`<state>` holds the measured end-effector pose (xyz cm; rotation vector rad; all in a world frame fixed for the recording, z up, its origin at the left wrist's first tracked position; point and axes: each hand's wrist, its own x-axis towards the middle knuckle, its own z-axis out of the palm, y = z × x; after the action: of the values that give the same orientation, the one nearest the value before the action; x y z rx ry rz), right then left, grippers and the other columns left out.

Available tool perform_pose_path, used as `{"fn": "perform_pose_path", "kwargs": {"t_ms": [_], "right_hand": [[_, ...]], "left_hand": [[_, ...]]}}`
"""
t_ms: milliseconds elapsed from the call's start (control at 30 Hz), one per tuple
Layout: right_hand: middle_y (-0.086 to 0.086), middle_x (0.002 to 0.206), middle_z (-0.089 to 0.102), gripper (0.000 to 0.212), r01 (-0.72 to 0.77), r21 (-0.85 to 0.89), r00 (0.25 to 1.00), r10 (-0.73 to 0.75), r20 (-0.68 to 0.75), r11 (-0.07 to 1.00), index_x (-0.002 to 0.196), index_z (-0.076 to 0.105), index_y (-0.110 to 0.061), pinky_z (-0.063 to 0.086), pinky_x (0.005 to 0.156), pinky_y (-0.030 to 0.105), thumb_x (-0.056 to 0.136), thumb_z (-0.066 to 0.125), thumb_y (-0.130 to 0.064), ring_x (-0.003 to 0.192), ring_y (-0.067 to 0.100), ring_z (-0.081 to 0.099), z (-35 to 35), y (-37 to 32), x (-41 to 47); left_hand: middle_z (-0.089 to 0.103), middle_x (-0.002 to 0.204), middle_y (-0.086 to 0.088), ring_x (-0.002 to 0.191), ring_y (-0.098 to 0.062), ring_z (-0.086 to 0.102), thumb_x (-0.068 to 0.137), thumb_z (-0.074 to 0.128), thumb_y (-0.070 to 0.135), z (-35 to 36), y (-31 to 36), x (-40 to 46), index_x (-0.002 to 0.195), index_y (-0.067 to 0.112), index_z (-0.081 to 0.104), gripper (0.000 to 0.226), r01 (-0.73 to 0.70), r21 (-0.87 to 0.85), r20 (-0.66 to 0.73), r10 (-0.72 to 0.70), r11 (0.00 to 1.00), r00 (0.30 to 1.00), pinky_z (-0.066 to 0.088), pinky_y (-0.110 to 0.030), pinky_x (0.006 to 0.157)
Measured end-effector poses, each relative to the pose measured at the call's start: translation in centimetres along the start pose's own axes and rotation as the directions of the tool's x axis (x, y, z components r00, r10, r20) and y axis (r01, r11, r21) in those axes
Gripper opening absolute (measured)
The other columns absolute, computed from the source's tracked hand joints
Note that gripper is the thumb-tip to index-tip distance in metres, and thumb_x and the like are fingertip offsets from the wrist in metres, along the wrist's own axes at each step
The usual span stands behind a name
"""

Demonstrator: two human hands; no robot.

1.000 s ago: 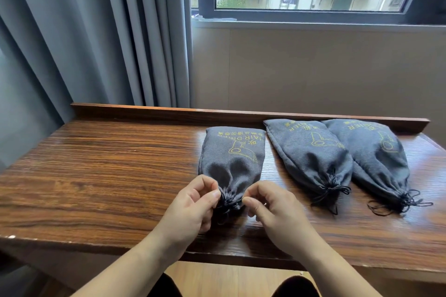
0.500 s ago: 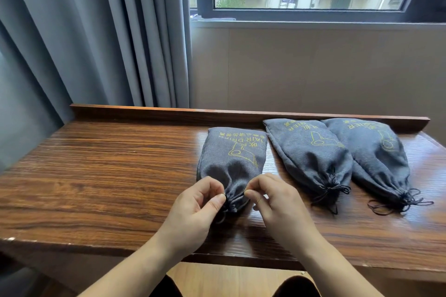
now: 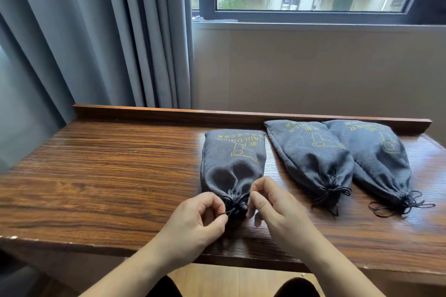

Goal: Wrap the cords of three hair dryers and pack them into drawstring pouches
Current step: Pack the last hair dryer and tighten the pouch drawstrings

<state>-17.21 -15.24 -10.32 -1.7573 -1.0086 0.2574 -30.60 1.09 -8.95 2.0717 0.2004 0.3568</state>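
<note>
Left hand (image 3: 195, 222) & right hand (image 3: 272, 207) are both pinching the drawstring (image 3: 235, 207) of the near pouch (image 3: 233, 166) on the table (image 3: 108, 176); pulling evenly outward (mouth already bunched) should be cinching it tight w/o dragging it.

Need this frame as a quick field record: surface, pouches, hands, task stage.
surface: wooden table
left pouch: mouth gathered, cord being worked
middle pouch: cinched, cord tied
right pouch: cinched, cord ends loose on table
left hand: pinches drawstring at left pouch mouth
right hand: pinches same drawstring from the other side
hair dryers: none visible
stage: closing the third pouch
</note>
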Motion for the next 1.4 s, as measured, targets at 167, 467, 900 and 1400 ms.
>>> {"fn": "perform_pose_path", "kwargs": {"t_ms": [167, 467, 900, 1400], "right_hand": [[0.0, 0.074, 0.065, 0.013, -0.008, -0.009, 1.0, 0.008, 0.012, 1.0, 0.086, 0.051, -0.03, 0.052, 0.07, 0.05, 0.094, 0.046, -0.039, 0.068, 0.017, 0.06, -0.1, -0.2, -0.1], [0.0, 0.074, 0.064, 0.013, -0.016, -0.054, 0.999, 0.018, 0.047, 0.998, 0.086, 0.052, -0.025, 0.051, 0.07, 0.041, 0.096, 0.047, -0.031, 0.067, 0.014, 0.061, -0.2, -0.3, -0.5], [0.001, 0.073, 0.064, 0.017, -0.038, -0.08, 0.997, 0.043, 0.057, 0.996, 0.086, 0.052, -0.021, 0.048, 0.067, 0.029, 0.102, 0.051, -0.015, 0.065, 0.011, 0.061, -0.3, -0.6, -0.5], [0.004, 0.074, 0.065, 0.016, -0.041, -0.026, 0.997, 0.042, 0.064, 0.999, 0.086, 0.052, -0.023, 0.051, 0.068, 0.04, 0.102, 0.05, -0.02, 0.064, 0.014, 0.06, -0.5, -0.6, -0.6]], "left_hand": [[0.049, 0.065, 0.01, 0.057, -0.005, 0.038, 0.083, 0.064, 0.03, 0.0, 0.3, 0.1, 0.079, 0.017, 0.064, 0.014, 0.186, -0.147, 0.129, -0.168, 0.971, 0.977, 0.033, -0.02, 0.056], [0.038, 0.056, 0.008, 0.052, -0.007, 0.031, 0.085, 0.062, 0.018, 0.0, 1.2, 0.1, 0.062, 0.018, 0.046, 0.028, 0.204, -0.007, 0.144, -0.2, 0.979, 0.969, 0.027, -0.026, 0.052], [0.043, 0.057, 0.008, 0.054, -0.007, 0.036, 0.077, 0.055, 0.021, 0.0, 0.3, -0.2, 0.08, 0.017, 0.056, 0.005, 0.003, 0.057, -0.053, 0.0, 0.998, 0.999, 0.034, -0.024, 0.055], [0.042, 0.057, 0.002, 0.052, -0.009, 0.034, 0.081, 0.079, 0.021, 0.2, 0.1, -0.3, 0.078, 0.021, 0.066, 0.013, 0.108, -0.112, 0.018, -0.107, 0.988, 0.994, 0.03, -0.022, 0.051]]}}
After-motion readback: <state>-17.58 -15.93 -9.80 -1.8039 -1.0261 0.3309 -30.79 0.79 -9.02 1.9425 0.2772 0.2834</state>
